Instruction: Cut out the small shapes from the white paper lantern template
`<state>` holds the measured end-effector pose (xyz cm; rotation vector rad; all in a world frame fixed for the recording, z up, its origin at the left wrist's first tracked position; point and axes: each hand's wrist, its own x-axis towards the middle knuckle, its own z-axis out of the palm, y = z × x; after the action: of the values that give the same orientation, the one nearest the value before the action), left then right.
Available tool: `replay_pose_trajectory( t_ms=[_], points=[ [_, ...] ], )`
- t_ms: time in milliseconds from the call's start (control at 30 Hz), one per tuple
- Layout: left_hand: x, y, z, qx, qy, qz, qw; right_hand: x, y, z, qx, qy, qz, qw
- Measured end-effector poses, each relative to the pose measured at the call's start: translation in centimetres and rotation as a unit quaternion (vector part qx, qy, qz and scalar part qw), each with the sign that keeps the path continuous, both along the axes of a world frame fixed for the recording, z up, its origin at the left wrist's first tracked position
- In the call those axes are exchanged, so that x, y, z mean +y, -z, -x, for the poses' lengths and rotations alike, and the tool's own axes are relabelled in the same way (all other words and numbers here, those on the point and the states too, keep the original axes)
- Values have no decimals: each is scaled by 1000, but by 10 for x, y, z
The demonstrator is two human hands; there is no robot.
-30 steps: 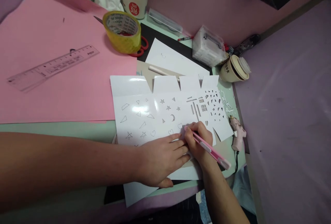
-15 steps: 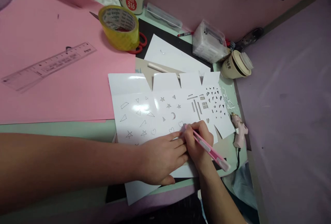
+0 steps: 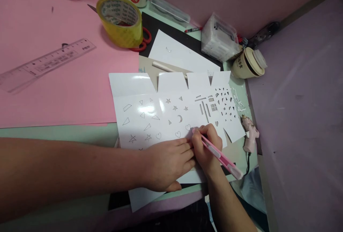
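A white card sheet [image 3: 134, 85] with cut flaps along its far edge lies in front of me. Pencil-drawn triangles, stars and hearts mark its left part; stars, a moon and small slots are cut through further right. My left hand [image 3: 168, 164] rests flat on the card, fingers stretched out and pointing right. My right hand [image 3: 207, 146] grips a pink craft knife [image 3: 222, 158], its tip down beside a drawn heart [image 3: 188, 127] just past the left fingertips. The blade itself is too small to make out.
Pink paper with a clear ruler [image 3: 48, 60] covers the left. A tape roll [image 3: 119, 21] stands over red scissors [image 3: 144, 40]. Behind are a clear plastic box [image 3: 219, 37] and a paper cup [image 3: 245, 64]. A pink glue gun [image 3: 250, 133] lies right, near white paper scraps [image 3: 239, 101].
The view has shifted slightly, so the surroundings sit a little differently. Both hands keep almost the same place on the card, the knife tip still by the same heart.
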<state>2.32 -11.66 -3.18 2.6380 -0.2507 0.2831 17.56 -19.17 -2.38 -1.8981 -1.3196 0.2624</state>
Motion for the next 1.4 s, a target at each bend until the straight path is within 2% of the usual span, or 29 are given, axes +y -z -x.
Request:
replay_pose_trajectory(
  t_ms=[267, 700, 967, 1200, 1400],
  points=[
    [1, -1, -1, -1, -1, 19, 1000, -1, -2, 5, -8, 14, 2, 1000],
    [3, -2, -1, -14, 9, 34, 999, -2, -4, 17, 9, 87, 36, 995],
    [3, -2, 0, -12, 9, 53, 998, -1, -6, 17, 7, 85, 43, 995],
    [5, -7, -1, 25, 22, 48, 998, -2, -7, 18, 10, 82, 41, 996],
    [4, -5, -2, 15, 17, 66, 998, -2, -7, 18, 15, 81, 39, 996]
  ],
)
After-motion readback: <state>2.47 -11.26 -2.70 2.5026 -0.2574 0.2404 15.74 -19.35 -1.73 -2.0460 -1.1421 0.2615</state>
